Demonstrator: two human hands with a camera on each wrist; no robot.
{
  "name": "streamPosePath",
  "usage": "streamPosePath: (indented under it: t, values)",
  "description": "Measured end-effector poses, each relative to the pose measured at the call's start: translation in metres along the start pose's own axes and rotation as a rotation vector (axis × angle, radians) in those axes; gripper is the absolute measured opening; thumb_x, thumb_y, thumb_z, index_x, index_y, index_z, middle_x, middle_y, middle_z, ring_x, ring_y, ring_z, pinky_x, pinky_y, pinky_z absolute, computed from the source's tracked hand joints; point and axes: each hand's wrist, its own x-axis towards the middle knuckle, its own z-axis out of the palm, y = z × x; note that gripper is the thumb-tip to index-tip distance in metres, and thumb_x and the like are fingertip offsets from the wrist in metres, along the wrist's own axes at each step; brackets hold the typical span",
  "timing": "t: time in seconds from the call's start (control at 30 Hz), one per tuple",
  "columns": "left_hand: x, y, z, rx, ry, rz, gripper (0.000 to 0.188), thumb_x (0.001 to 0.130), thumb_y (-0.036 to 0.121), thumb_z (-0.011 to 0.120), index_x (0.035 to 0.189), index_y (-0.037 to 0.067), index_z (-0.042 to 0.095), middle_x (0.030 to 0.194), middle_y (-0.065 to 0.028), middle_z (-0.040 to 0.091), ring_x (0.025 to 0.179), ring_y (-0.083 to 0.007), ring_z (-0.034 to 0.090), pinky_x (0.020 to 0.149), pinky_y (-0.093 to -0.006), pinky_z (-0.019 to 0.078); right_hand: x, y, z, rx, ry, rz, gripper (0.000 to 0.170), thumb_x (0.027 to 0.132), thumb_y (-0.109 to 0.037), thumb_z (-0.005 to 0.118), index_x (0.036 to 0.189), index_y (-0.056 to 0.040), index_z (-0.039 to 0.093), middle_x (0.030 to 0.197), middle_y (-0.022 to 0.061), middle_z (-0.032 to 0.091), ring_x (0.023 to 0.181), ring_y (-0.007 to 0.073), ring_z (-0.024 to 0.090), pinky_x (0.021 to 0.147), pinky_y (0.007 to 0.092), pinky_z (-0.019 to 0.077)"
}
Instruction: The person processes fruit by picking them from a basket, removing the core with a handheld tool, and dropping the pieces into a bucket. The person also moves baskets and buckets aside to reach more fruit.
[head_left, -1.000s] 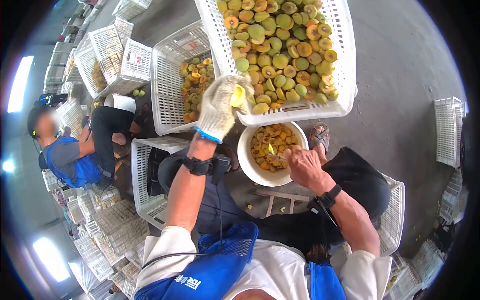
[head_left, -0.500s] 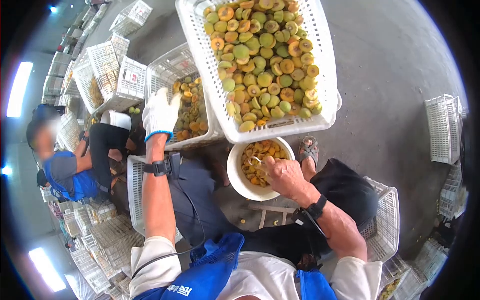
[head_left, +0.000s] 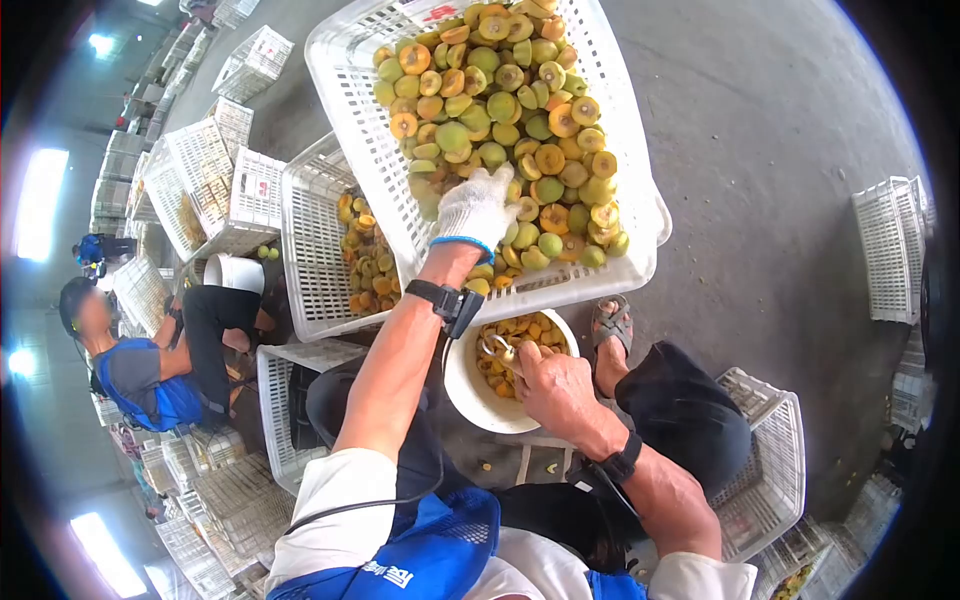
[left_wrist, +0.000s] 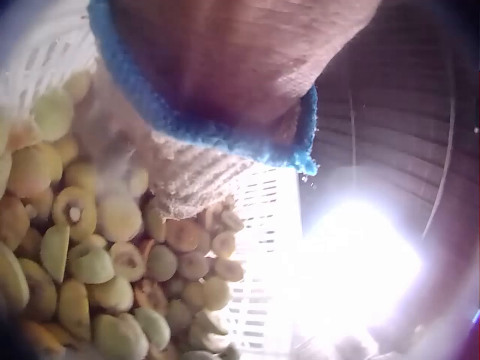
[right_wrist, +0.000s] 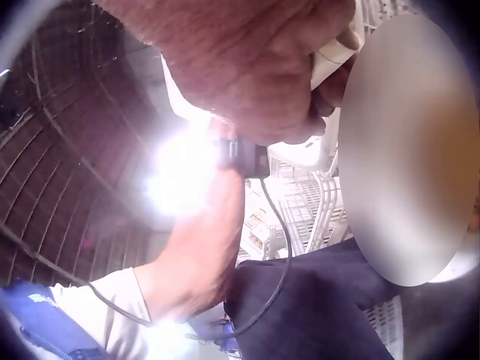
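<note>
From where I stand, the gloved left hand (head_left: 475,210) is among the fruit halves (head_left: 548,160) heaped in the upper crate (head_left: 620,110), in from its near edge and toward its left corner; I cannot tell whether those fingers have closed on a piece. The right hand (head_left: 560,390) has its fingers curled round the handle of a looped tool (head_left: 510,358), the metal loop over the bucket (head_left: 468,405), presumably so that scraps drop straight onto the fruit pieces (head_left: 497,382) inside. The bucket sits just beyond the near edge of the upper crate, probably to keep every reach short; the side crate (head_left: 305,235), also holding fruit, stands by the left edge for the same convenience, I'd guess. Half a second ago the left hand was spread and bare of fruit above the side crate; now it has crossed over, while the right has stayed above the bucket.
</note>
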Motion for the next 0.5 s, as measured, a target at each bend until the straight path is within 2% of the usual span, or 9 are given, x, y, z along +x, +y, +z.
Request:
streamPosePath:
  t: [0.17,0.27,0.33,0.37,0.43,0.47,0.5]
  values:
    - [0.013,-0.004,0.011,0.043,-0.018,0.012,0.056,0.086,0.037,0.075,0.136,0.016,0.061,0.121,-0.0224,0.063,0.108,-0.0419,0.068,0.088,-0.0527,0.0559,0.001,-0.005,-0.009,0.041,0.006,0.038,0.021,0.085,-0.011,0.068,0.096,-0.0025,0.052,0.078,0.0184,0.065,0.065,0.0393,0.067,0.058,0.0515,0.0517]
    - [0.010,-0.005,0.015,0.008,0.000,-0.048,0.056,0.085,0.033,0.077,0.135,0.012,0.061,0.122,-0.0235,0.063,0.109,-0.0421,0.067,0.091,-0.0511,0.0561,0.007,-0.009,-0.018,0.039,0.001,0.064,0.021,0.088,-0.014,0.067,0.092,-0.0021,0.051,0.081,0.0196,0.068,0.067,0.0421,0.068,0.059,0.0518,0.0518]
    - [-0.001,-0.019,0.021,-0.317,0.269,0.069,0.059,0.083,0.025,0.079,0.134,0.005,0.059,0.121,-0.0203,0.065,0.107,-0.0346,0.070,0.093,-0.0458,0.0568,0.013,-0.012,-0.027,0.075,-0.023,0.231,0.020,0.093,-0.015,0.068,0.097,0.0007,0.056,0.084,0.0213,0.069,0.066,0.0346,0.070,0.059,0.0462,0.0530]
    - [-0.010,-0.023,0.019,-0.317,0.273,0.068,0.059,0.083,0.025,0.079,0.134,0.005,0.059,0.121,-0.0203,0.065,0.107,-0.0346,0.070,0.093,-0.0458,0.0568,0.015,-0.010,-0.030,0.073,-0.022,0.227,0.020,0.093,-0.015,0.068,0.097,0.0007,0.056,0.084,0.0213,0.069,0.066,0.0346,0.070,0.059,0.0462,0.0530]
    - [-0.039,-0.021,0.003,-0.737,0.289,0.095,0.050,0.085,0.018,0.080,0.128,0.003,0.062,0.124,-0.0146,0.067,0.110,-0.0251,0.068,0.098,-0.0354,0.0551,0.024,-0.009,-0.041,0.584,0.310,0.196,0.023,0.097,-0.014,0.070,0.108,0.0032,0.061,0.084,0.0158,0.071,0.067,0.0228,0.067,0.060,0.0396,0.0529]
    - [-0.052,-0.019,0.005,-1.101,0.187,0.047,0.053,0.084,0.007,0.080,0.133,0.002,0.059,0.124,-0.0097,0.066,0.112,-0.0182,0.065,0.099,-0.0338,0.0550,0.027,-0.014,-0.056,0.710,0.267,0.375,0.026,0.097,-0.012,0.071,0.117,0.0037,0.062,0.083,0.0071,0.068,0.070,0.0126,0.062,0.060,0.0307,0.0502]
    - [-0.068,-0.014,-0.009,-1.350,0.037,-0.008,0.061,0.084,-0.001,0.078,0.140,0.003,0.054,0.131,-0.0097,0.063,0.117,-0.0197,0.064,0.101,-0.0357,0.0558,0.032,-0.006,-0.057,0.880,0.277,0.460,0.026,0.099,-0.017,0.070,0.114,0.0028,0.062,0.082,0.0018,0.065,0.067,0.0103,0.062,0.056,0.0259,0.0493]
